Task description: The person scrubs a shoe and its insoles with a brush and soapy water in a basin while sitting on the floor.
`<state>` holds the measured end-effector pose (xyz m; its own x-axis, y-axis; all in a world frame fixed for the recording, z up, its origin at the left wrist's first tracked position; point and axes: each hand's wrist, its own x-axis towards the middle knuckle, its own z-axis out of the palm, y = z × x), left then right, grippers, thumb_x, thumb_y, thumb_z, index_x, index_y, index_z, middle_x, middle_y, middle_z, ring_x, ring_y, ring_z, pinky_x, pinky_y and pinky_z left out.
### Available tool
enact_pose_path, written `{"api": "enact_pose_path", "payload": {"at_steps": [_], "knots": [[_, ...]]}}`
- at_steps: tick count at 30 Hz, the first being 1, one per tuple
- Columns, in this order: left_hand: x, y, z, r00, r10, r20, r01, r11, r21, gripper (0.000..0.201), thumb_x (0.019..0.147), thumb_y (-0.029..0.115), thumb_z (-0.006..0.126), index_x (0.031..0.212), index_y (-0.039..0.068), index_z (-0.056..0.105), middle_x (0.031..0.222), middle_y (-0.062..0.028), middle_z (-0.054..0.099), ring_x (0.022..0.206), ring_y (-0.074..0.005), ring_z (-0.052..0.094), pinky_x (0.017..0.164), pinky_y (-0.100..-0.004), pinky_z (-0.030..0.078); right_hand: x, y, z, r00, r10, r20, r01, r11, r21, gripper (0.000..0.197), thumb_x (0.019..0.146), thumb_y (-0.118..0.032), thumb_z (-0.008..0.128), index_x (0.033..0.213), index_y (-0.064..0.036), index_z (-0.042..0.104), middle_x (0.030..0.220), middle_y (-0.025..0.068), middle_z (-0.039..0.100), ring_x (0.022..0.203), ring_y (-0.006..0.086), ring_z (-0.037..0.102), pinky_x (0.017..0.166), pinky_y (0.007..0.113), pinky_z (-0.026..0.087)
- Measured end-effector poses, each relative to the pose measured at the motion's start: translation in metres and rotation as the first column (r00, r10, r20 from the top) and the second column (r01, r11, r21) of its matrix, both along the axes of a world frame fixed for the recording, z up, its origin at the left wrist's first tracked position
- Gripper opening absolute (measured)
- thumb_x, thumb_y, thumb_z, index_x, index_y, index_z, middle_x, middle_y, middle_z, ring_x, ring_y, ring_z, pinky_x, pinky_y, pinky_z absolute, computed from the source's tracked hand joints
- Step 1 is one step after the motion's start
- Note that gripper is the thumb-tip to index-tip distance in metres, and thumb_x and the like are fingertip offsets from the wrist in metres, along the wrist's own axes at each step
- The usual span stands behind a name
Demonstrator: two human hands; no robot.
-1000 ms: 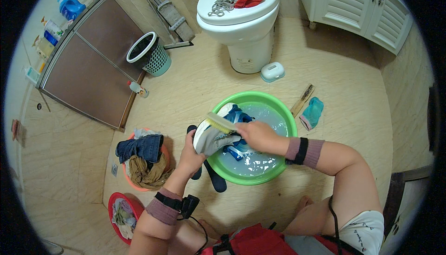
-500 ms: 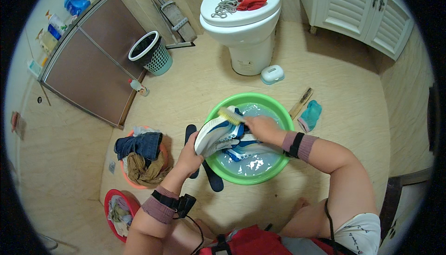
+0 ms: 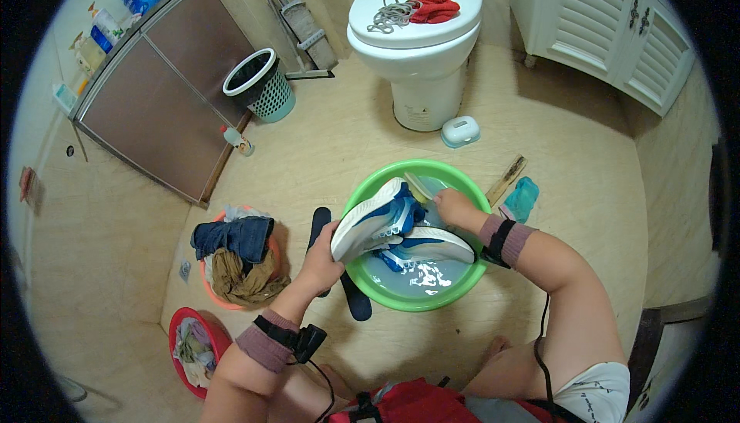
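My left hand (image 3: 320, 262) is closed on one end of a white and blue sneaker (image 3: 368, 222), tilted over the left side of a green basin (image 3: 412, 302). My right hand (image 3: 458, 209) grips a scrubbing brush (image 3: 418, 187) with pale yellowish bristles, just right of that shoe and over the cloudy water. A second white and blue sneaker (image 3: 438, 249) lies in the basin, partly covered by the held one. Two dark insoles (image 3: 355, 299) rest on the floor against the basin's left side.
Left of the basin stand an orange tub of clothes (image 3: 245, 261) and a red tub (image 3: 220, 338). A wooden piece (image 3: 506, 179) and teal cloth (image 3: 522, 199) lie to the right. Beyond are a soap box (image 3: 461, 131), toilet (image 3: 416, 91), bin (image 3: 270, 99) and bottle (image 3: 237, 141).
The brush has come off the held sneaker's side and moved right, over the water. My left hand still holds the shoe. The whole view has shifted slightly.
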<state>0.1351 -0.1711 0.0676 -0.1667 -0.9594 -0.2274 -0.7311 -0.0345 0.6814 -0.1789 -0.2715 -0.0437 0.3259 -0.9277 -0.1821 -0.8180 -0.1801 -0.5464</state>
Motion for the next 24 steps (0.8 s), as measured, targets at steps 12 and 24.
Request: {"api": "enact_pose_path", "payload": {"at_steps": [12, 24], "knots": [[-0.013, -0.005, 0.006, 0.995, 0.01, -0.095, -0.007, 0.999, 0.036, 0.075, 0.071, -0.008, 0.058, 0.14, 0.012, 0.035, 0.125, -0.0217, 0.056, 0.12, -0.0367, 0.054, 0.1, -0.0389, 0.043, -0.001, 0.009, 0.021, 0.997, 0.015, 0.079, 0.006, 0.966, -0.258, 0.024, 0.097, -0.022, 0.045, 0.098, -0.0032, 0.059, 0.078, 0.0215, 0.065, 0.071, 0.0408, 0.064, 0.065, 0.054, 0.049], [0.003, -0.004, 0.0, 0.978, 0.121, -0.168, -0.102, 0.988, 0.118, 0.08, 0.069, -0.004, 0.068, 0.141, 0.005, 0.036, 0.131, -0.0167, 0.053, 0.122, -0.0268, 0.051, 0.103, -0.035, 0.04, -0.025, -0.003, -0.045, 0.996, -0.021, -0.082, 0.024, 0.999, 0.039, 0.029, 0.092, -0.024, 0.053, 0.092, -0.0002, 0.07, 0.091, 0.0261, 0.067, 0.083, 0.0436, 0.064, 0.075, 0.049, 0.051]]}}
